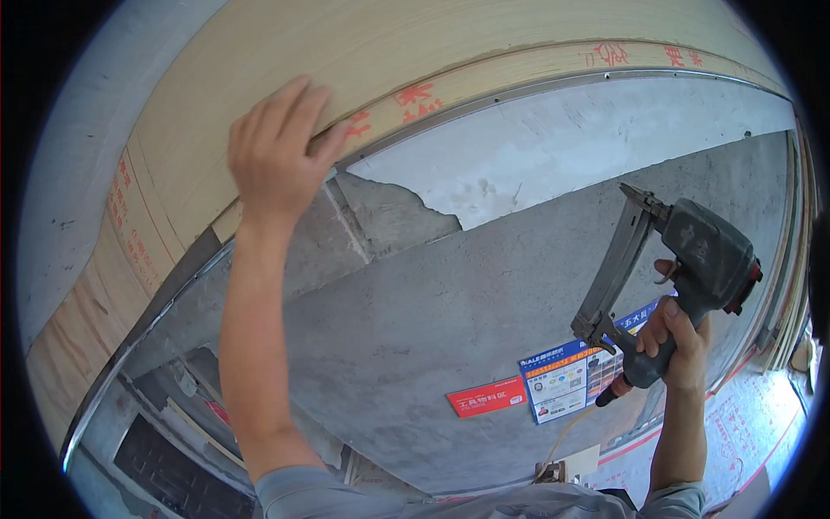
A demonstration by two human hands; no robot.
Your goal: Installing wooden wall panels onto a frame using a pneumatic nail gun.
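Note:
My right hand (pixel 673 333) is wrapped round the handle of a dark grey pneumatic nail gun (pixel 707 251), one finger close to its trigger. The gun is raised to the right, its long magazine slanting on the left side and its nose pointing up, apart from the boards. An air hose (pixel 566 437) runs down from its handle. My left hand (pixel 281 151) reaches up to a pale plywood panel (pixel 389 52), fingers extended over it. Its thumb is by a narrow plywood strip (pixel 484 91) with red printing; whether it presses on the strip I cannot tell.
Below the strip is a white board (pixel 510 160) with a broken left edge. A bare grey wall (pixel 415 329) carries a red sign (pixel 487 398) and a coloured poster (pixel 571 381). Long boards (pixel 782 277) stand at the far right. A dark grille (pixel 177 471) is at the lower left.

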